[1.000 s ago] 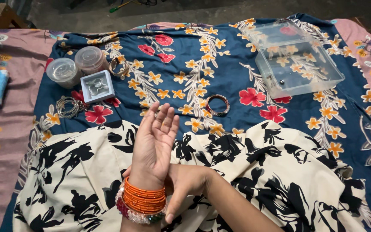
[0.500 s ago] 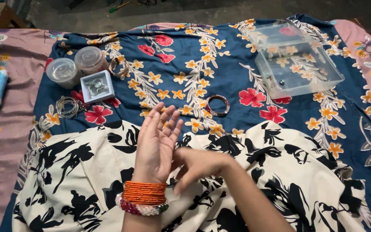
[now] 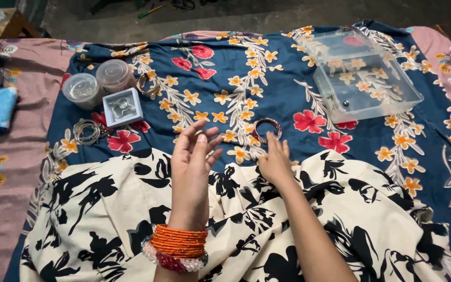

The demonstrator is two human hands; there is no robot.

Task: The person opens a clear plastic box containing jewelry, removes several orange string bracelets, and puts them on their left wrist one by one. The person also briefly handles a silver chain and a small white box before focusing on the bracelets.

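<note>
Head view: bangle lies just beyond my right fingertips

Head view looks down on my lap, draped in a cream cloth with black flowers point(image 3: 298, 219), and past it the blue floral bedsheet point(image 3: 225, 73). My right hand point(image 3: 276, 163) is stretched forward, palm down, fingers loosely spread and empty, the fingertips just short of the single red-and-silver bangle point(image 3: 266, 129), perhaps touching its near rim; I cannot tell which. It lies flat on the sheet, straight ahead of that hand and a little to its left, its opening facing up.

My left hand point(image 3: 193, 156) stands upright, fingers loosely parted, holding nothing, with a stack of orange bangles point(image 3: 178, 241) and a beaded bracelet point(image 3: 172, 259) on the wrist. It is also near the lone bangle, but off to the side; the right hand is the nearer one.

Well apart at far right sits a clear plastic box point(image 3: 366, 86). At far left are two round lidded containers point(image 3: 97, 83), a small white box point(image 3: 122, 107) and loose silver bangles point(image 3: 85, 131).
</note>
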